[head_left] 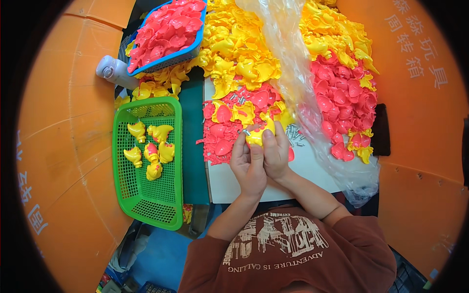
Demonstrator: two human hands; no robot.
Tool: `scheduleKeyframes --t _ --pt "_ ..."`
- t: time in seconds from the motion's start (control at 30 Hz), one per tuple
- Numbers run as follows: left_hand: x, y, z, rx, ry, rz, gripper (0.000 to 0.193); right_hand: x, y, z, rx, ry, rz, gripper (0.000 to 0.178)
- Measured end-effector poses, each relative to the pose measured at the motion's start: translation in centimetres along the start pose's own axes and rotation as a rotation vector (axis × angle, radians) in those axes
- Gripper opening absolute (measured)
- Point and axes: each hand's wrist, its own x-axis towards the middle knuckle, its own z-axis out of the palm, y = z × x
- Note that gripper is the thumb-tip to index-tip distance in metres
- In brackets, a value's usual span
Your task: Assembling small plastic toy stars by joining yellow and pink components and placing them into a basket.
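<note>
Both of my hands meet over the white tabletop and grip a small yellow plastic toy figure (258,137) with red patches. My left hand (247,167) closes on its left side, and a small metal pin (246,132) sticks out there by the fingertips. On the other side, my right hand (276,155) pinches the toy with thumb and fingers. Just beyond lie red half-shells (223,113) and yellow half-shells (244,113) on a bed of small red pieces (217,151). Loose metal pins (293,133) are scattered right of my hands.
At left, a green basket (179,156) holds several yellow toy figures (160,132). Behind it are a blue basket (194,49) heaped with red shells and a white bottle (116,71). Yellow shells (246,49), clear plastic sheeting (293,63) and red shells (342,97) fill the far and right sides.
</note>
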Motion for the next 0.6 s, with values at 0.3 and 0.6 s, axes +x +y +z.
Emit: scheduleKeyframes --t 0.3,0.6 --pt "0.6 0.3 -1.2 -0.135 0.128 -0.042 0.036 0.6 1.7 1.3 0.153 -0.096 0.133 0.023" --pt "0.6 -0.1 -2.2 -0.199 0.171 -0.053 0.032 0.9 -1.0 -0.7 -0.265 -0.357 0.155 0.047"
